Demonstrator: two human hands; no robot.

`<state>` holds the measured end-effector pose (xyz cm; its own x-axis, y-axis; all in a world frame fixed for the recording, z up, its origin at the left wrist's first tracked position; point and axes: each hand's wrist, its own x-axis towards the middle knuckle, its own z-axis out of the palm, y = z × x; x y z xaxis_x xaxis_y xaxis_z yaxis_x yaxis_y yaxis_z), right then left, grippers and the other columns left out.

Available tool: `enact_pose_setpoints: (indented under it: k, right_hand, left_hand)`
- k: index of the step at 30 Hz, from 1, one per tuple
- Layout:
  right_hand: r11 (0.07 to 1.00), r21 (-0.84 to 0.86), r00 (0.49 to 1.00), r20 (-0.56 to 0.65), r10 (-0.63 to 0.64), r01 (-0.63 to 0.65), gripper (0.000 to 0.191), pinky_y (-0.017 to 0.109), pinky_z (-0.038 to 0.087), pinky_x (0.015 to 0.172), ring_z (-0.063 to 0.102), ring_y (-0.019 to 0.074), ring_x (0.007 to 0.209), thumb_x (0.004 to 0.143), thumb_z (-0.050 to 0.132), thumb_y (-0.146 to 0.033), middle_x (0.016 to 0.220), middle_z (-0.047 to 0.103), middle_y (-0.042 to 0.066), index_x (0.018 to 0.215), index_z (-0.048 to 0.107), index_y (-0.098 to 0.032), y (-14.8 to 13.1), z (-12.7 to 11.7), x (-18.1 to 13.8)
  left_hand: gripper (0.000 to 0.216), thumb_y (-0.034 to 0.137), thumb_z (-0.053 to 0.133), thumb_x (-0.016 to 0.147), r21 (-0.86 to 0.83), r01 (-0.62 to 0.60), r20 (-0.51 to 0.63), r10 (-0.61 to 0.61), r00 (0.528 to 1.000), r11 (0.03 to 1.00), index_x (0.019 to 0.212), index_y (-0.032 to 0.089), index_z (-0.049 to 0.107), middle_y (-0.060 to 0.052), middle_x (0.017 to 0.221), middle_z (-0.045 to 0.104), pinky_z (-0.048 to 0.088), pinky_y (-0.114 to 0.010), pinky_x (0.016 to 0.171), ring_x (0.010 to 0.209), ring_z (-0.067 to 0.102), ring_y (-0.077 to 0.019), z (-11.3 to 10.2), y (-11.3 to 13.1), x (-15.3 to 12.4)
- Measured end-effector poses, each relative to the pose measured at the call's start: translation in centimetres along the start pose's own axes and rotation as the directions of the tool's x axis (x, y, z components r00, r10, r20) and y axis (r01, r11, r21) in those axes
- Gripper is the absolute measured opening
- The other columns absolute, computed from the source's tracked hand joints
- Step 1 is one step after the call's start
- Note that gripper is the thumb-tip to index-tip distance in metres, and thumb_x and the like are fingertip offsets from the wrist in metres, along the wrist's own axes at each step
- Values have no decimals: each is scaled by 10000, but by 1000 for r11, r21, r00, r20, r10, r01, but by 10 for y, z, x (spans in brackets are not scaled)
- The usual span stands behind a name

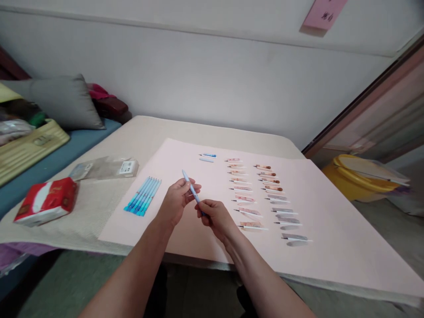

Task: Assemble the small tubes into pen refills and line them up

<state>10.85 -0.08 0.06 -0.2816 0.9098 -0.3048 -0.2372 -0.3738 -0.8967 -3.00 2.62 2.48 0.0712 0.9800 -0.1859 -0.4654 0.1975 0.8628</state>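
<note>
Watching both hands on one pale blue pen (187,179) above the pink sheet (331,247) on the worktop (205,132). Left hand (177,194) closed around the barrel, right hand (212,213) pinching the lower end. I'd read this step as taking the pen apart, judging by the separated pen parts (245,199) rowed to the right. Can't tell if it's loosened. Next move calls for left steady, right turning or pulling straight.
</note>
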Motion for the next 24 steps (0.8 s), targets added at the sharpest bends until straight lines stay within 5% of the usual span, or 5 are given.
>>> enact_pose_setpoints:
  k: [8, 13, 21, 24]
  right_hand:
    - [983, -157, 993, -66, -102, 90, 186, 204, 213, 379, 362, 43, 365, 717, 621, -319, 514, 549, -30, 681, 620, -137, 6, 4, 5]
    - [988, -129, 995, -51, -88, 81, 177, 206, 205, 378, 356, 40, 355, 735, 603, -309, 523, 556, -29, 693, 621, -138, 10, 3, 5]
    - [975, -198, 992, -61, -112, 98, 167, 207, 229, 382, 369, 45, 367, 733, 601, -293, 521, 552, -26, 679, 626, -137, 8, 5, 6]
    - [974, -208, 993, -55, -102, 88, 169, 208, 233, 378, 370, 48, 365, 734, 596, -293, 518, 551, -25, 675, 622, -137, 8, 5, 5]
  left_hand:
    - [265, 386, 684, 696, 190, -97, -161, 128, 979, 977, 786, 142, 637, -41, 825, 585, 456, -270, 742, 778, 533, -129, 1, -4, 1]
    - [344, 325, 675, 696, 124, -94, -156, 113, 981, 988, 975, 137, 604, -68, 826, 632, 459, -341, 789, 801, 582, -166, -4, -3, 1]
    - [261, 340, 702, 655, 181, -135, -208, 172, 963, 974, 807, 151, 606, -13, 758, 577, 429, -281, 744, 746, 534, -121, 1, 2, -1]
    - [324, 296, 720, 628, 140, -107, -224, 136, 965, 984, 894, 142, 615, -22, 764, 589, 435, -295, 756, 750, 547, -130, -2, 2, 1]
